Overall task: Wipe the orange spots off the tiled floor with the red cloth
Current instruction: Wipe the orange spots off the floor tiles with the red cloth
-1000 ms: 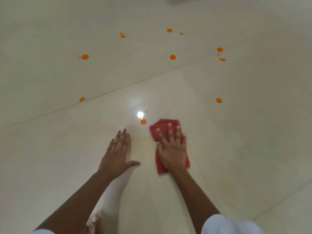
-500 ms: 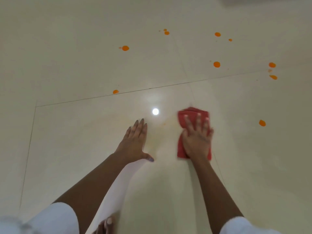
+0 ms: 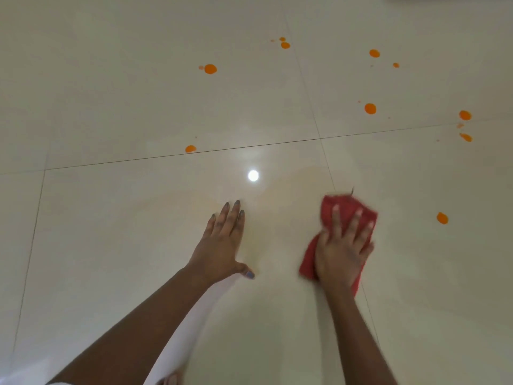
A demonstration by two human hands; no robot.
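Observation:
My right hand (image 3: pixel 342 247) presses flat on the red cloth (image 3: pixel 347 207), fingers spread, against the cream tiled floor (image 3: pixel 111 245). My left hand (image 3: pixel 222 245) rests palm down on the floor to the left of the cloth, holding nothing. Several orange spots remain: one (image 3: pixel 442 218) to the right of the cloth, one (image 3: pixel 190 148) by the grout line, one (image 3: pixel 370 108) beyond the cloth, and others such as a spot (image 3: pixel 210 69) farther back. A faint yellowish smear (image 3: pixel 277 195) lies between my hands.
A bright lamp reflection (image 3: pixel 253 175) shines on the glossy tile ahead of my left hand. Dark grout lines (image 3: pixel 249 147) cross the floor. White clothing (image 3: pixel 180 343) shows below my left arm.
The orange spot just ahead of the cloth is gone, leaving a faint smear. My right hand has slid the cloth rightward and turned it. The view has shifted, so the far spots sit lower.

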